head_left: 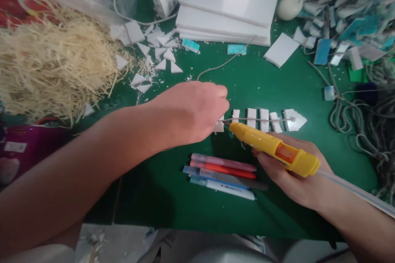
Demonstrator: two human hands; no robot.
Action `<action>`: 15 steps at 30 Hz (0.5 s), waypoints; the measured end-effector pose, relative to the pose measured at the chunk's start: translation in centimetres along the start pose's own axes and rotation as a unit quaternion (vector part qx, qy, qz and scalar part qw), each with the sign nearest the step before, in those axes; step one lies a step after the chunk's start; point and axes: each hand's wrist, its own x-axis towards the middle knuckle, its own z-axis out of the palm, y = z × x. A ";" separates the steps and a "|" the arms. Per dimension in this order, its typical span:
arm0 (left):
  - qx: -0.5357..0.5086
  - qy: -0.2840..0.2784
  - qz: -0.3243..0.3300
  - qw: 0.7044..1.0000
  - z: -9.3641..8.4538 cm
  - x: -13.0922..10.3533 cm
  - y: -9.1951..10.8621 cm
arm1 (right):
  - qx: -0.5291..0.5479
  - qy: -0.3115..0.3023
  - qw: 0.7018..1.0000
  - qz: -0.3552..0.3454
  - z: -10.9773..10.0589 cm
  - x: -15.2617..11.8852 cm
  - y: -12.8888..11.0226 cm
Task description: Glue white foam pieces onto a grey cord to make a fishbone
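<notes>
A thin grey cord (256, 119) runs across several white foam pieces (251, 118) in a row, ending at a pointed white piece (296, 121) on the right. My left hand (200, 109) is closed over the cord's left part, beside a small white piece (219, 125); its fingertips are hidden, so what they pinch is unclear. My right hand (290, 172) is wrapped round a yellow glue gun (262, 141) with a clear glue stick (354, 193) out of its back. The gun's nozzle is at the cord, just right of my left hand.
Several markers (224, 174) lie in front of my hands. Stacked white boards (226, 12), foam scraps (160, 45) and a white egg-shaped object (290, 5) are behind. Straw (55, 65) is at left; tangled cords (352, 119) are at right.
</notes>
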 end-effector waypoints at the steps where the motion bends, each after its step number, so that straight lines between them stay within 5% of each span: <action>1: 0.000 -0.004 0.001 1.000 -0.2 0.0 0.1 | -0.001 0.001 1.000 0.000 0.0 0.0 0.0; 15: -0.036 -0.034 -0.033 0.998 -2.1 -0.1 0.5 | -0.028 -0.006 0.999 -0.013 0.1 0.0 0.4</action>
